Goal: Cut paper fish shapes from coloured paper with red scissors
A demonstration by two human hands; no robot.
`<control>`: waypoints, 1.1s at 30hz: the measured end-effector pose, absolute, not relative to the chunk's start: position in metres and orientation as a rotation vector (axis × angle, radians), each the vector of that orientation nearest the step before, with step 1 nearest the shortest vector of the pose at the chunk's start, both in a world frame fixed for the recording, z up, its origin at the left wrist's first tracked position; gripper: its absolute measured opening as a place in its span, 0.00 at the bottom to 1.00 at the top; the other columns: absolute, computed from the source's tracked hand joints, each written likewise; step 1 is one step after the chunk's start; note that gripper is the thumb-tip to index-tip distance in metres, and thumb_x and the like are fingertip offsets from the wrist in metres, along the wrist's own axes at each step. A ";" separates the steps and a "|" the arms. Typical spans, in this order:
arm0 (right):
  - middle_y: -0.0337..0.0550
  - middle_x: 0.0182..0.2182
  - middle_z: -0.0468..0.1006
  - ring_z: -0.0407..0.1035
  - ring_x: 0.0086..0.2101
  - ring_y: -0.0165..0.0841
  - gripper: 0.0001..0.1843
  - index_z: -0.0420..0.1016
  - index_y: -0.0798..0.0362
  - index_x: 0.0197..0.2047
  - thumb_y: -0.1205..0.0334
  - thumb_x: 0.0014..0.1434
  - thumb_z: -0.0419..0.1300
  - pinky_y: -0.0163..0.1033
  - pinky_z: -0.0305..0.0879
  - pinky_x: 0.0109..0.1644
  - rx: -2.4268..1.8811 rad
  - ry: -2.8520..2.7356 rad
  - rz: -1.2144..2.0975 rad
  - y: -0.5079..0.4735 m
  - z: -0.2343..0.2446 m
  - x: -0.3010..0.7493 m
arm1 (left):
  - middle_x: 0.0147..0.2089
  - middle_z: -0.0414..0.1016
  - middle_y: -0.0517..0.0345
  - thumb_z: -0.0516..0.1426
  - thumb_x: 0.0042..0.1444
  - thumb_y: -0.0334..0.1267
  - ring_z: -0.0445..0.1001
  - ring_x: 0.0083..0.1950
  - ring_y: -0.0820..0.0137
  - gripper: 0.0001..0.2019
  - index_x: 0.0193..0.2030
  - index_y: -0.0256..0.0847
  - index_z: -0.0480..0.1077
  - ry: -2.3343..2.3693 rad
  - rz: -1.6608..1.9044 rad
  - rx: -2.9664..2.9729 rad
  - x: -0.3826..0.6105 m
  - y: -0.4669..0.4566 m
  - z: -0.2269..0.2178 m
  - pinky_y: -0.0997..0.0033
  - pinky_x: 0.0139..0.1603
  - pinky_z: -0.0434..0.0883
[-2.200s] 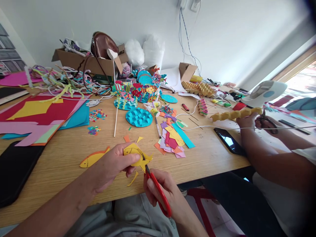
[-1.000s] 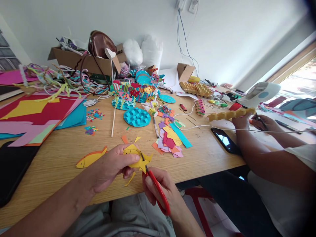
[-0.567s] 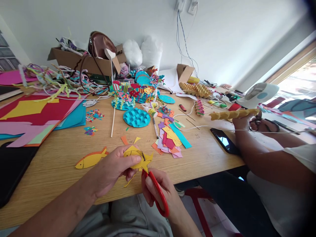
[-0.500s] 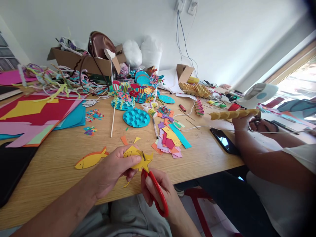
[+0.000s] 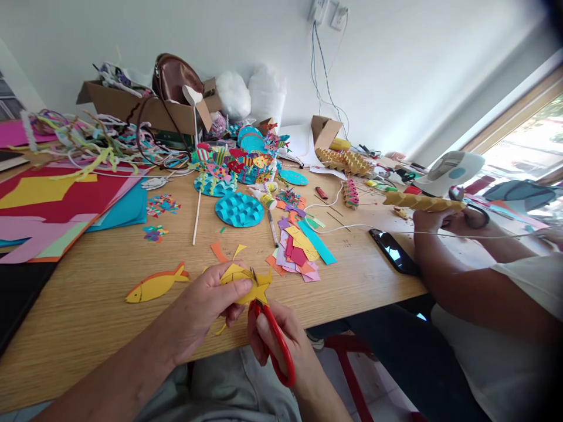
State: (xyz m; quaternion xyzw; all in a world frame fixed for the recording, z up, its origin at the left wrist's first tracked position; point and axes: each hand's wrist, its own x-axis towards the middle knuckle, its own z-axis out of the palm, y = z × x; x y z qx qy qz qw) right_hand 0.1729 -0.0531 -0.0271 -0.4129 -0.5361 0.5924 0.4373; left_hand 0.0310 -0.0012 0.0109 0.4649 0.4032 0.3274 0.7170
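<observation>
My left hand [image 5: 220, 302] pinches a piece of yellow paper [image 5: 261, 288] with a fish outline drawn on it, thumb on top. Red-handled scissors [image 5: 284, 351] are gripped in my right hand [image 5: 281, 337], and their blades meet the paper near its tail end, just right of my left thumb. Part of the blades is hidden by the paper. Left of my hands, a cut-out yellow fish [image 5: 157, 284] with an orange edge along its top lies flat on the wooden table [image 5: 101, 328].
Paper scraps [image 5: 303, 249] lie beyond my hands, near a blue scalloped disc [image 5: 240, 210] and a pen [image 5: 273, 228]. Coloured paper sheets [image 5: 48, 199] cover the left side. At right, a co-worker's arm [image 5: 444, 261] holds a yellow scalloped strip [image 5: 422, 203] beside a phone [image 5: 393, 252].
The view has shifted slightly. The scissors' blades sit a little differently against the yellow paper, while both hands keep their hold. The co-worker's hands and the strip have moved slightly.
</observation>
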 end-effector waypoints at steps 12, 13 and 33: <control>0.32 0.12 0.59 0.50 0.15 0.23 0.27 0.65 0.55 0.23 0.38 0.56 0.52 0.30 0.49 0.19 -1.092 -1.314 1.452 -0.053 -0.025 0.172 | 0.21 0.61 0.67 0.56 0.50 0.41 0.57 0.22 0.77 0.08 0.27 0.39 0.65 0.928 0.753 1.071 0.033 -0.003 0.010 0.77 0.22 0.59; 0.32 0.12 0.59 0.51 0.15 0.23 0.27 0.65 0.55 0.23 0.38 0.56 0.52 0.30 0.49 0.19 -1.097 -1.316 1.454 -0.054 -0.025 0.172 | 0.20 0.60 0.67 0.56 0.50 0.41 0.57 0.22 0.77 0.09 0.27 0.39 0.65 0.932 0.751 1.076 0.033 -0.003 0.010 0.77 0.22 0.59; 0.32 0.12 0.59 0.49 0.15 0.22 0.28 0.59 0.53 0.21 0.37 0.55 0.52 0.29 0.46 0.18 -1.121 -1.311 1.480 -0.055 -0.025 0.173 | 0.20 0.59 0.68 0.56 0.47 0.43 0.56 0.21 0.77 0.09 0.29 0.39 0.65 0.965 0.674 1.154 0.028 -0.001 0.018 0.75 0.23 0.57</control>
